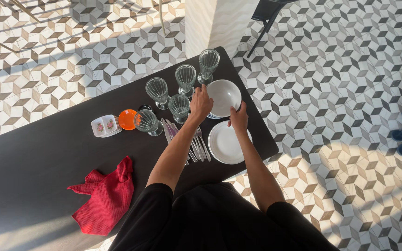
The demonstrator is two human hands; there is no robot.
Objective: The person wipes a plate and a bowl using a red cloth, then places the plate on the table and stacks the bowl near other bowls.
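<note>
Both of my hands grip a white bowl (224, 95) that rests on a short stack of bowls near the far right end of the dark table (33, 167). My left hand (200, 103) holds its left rim and my right hand (239, 118) holds its near rim. Just in front of the bowl lies a stack of white plates (224, 145). Several pieces of cutlery (196, 146) lie to the left of the plates, partly under my left forearm.
Several ribbed glasses (179, 106) stand left of the bowl. An orange saucer (127, 119) and a small white two-part dish (105, 125) sit further left. A red cloth (105, 197) lies near the table's front edge. Patterned tile floor (340, 93) surrounds the table.
</note>
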